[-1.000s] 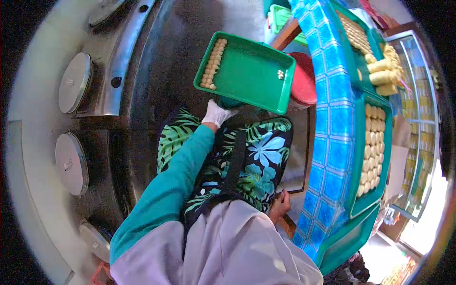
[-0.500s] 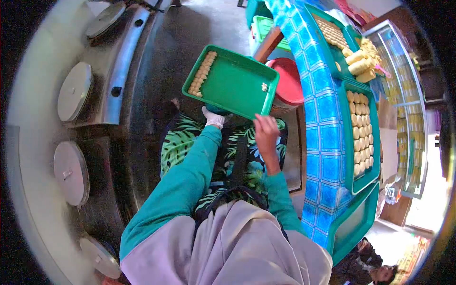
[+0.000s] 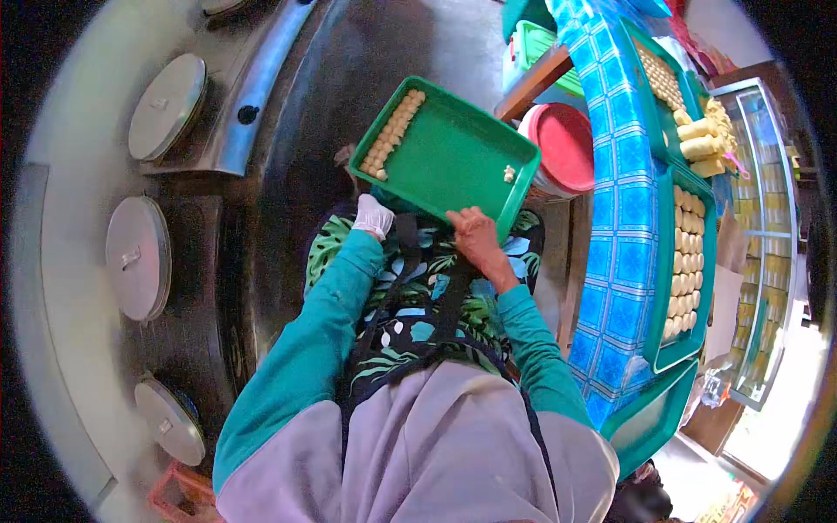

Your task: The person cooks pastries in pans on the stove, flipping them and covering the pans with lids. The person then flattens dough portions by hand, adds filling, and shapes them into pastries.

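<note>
A green tray (image 3: 462, 161) is tilted in front of me, over the lap. Rows of small pale dough pieces (image 3: 392, 135) line its left side, and a small dough lump (image 3: 509, 174) lies near its right end. My right hand (image 3: 477, 237), bare, is closed over the tray's near rim towards the right corner. At the near left corner is my left hand (image 3: 374, 216) in a white glove. It looks closed, but its fingers are partly hidden, and I cannot see what is in it.
To the right, a table with a blue checked cloth (image 3: 615, 261) bears a tray of round dough pieces (image 3: 687, 261) and pale dough rolls (image 3: 700, 139). A red-lidded bucket (image 3: 565, 148) stands beside my tray. Round metal lids (image 3: 139, 257) line the left side.
My right hand has moved left along the tray's near edge and now rests over the rim. The view has shifted, so the tray and table appear farther right.
</note>
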A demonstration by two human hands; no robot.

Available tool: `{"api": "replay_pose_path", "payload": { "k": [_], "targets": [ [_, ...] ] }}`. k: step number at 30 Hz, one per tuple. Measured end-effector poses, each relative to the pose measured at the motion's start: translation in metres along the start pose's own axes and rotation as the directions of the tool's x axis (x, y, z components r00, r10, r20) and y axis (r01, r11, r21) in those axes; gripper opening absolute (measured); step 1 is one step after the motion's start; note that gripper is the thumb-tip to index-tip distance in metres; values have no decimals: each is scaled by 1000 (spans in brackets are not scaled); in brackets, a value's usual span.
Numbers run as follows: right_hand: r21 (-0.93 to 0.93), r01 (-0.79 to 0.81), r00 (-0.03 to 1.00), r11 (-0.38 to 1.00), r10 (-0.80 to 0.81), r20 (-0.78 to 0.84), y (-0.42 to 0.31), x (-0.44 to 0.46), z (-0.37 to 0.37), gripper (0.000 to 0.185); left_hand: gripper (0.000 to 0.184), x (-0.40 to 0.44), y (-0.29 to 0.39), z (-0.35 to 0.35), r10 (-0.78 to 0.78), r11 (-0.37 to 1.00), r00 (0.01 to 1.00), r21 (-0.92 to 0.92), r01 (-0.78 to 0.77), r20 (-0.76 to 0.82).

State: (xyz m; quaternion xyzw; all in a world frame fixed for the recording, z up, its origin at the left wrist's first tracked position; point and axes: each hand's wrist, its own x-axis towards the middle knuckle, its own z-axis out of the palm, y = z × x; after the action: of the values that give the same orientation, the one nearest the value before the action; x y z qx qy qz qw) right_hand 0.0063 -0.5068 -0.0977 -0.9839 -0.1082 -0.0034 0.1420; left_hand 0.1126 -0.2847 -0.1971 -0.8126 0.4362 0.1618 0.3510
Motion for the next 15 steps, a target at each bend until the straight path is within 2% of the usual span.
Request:
{"api": "replay_pose_path", "payload": {
  "k": [1, 2, 3, 5, 6, 7, 8, 10, 11, 13, 14, 15],
  "targets": [
    [6, -4, 999, 1000, 4, -50, 6, -1, 1, 16, 25, -25, -9, -16, -124, 874, 992, -478, 90, -39],
    [21, -19, 999, 1000, 18, 45, 8, -1, -11, 18, 22, -62, -23, -48, -353, 415, 930, -908, 59, -101],
    [27, -12, 999, 1000, 11, 53, 7, 2, -12, 18, 19, -93, -30, -72, -561, -178, 828, -976, -128, -6],
    [263, -115, 992, 958, 122, -11, 10, 18, -13, 23, 28, -129, -33, -94, -501, -590, 865, -741, -320, 25],
    [451, -176, 974, 875, 221, -49, 0, 35, -14, 25, 28, -131, -42, -96, -498, -590, 867, -743, -316, 26],
    [571, -172, 966, 802, 252, -63, -9, 52, -4, 25, 30, -135, -50, -94, -365, -921, 908, -220, -321, 205],
    [677, -161, 956, 718, 283, -73, -16, 72, 6, 24, 33, -140, -58, -94, -152, -881, 950, 398, -255, 272],
    [844, -379, 899, 379, 365, 240, -34, 112, 22, 24, 31, -156, -76, -96, -290, -872, 917, 319, -372, 276],
    [844, -379, 900, 378, 361, 243, -40, 128, 36, 24, 31, -158, -84, -90, -345, -854, 890, 293, -429, 297],
    [678, -216, 961, 702, 276, 20, -50, 151, 61, 26, 30, -155, -90, -72, -386, -828, 867, 297, -476, 314],
    [676, -215, 963, 705, 270, 25, -55, 156, 68, 26, 27, -151, -92, -64, -384, -814, 856, 310, -490, 345],
    [552, -260, 953, 793, 302, 14, -58, 159, 71, 23, 24, -148, -93, -61, -380, -800, 846, 327, -503, 374]
  ]
}}
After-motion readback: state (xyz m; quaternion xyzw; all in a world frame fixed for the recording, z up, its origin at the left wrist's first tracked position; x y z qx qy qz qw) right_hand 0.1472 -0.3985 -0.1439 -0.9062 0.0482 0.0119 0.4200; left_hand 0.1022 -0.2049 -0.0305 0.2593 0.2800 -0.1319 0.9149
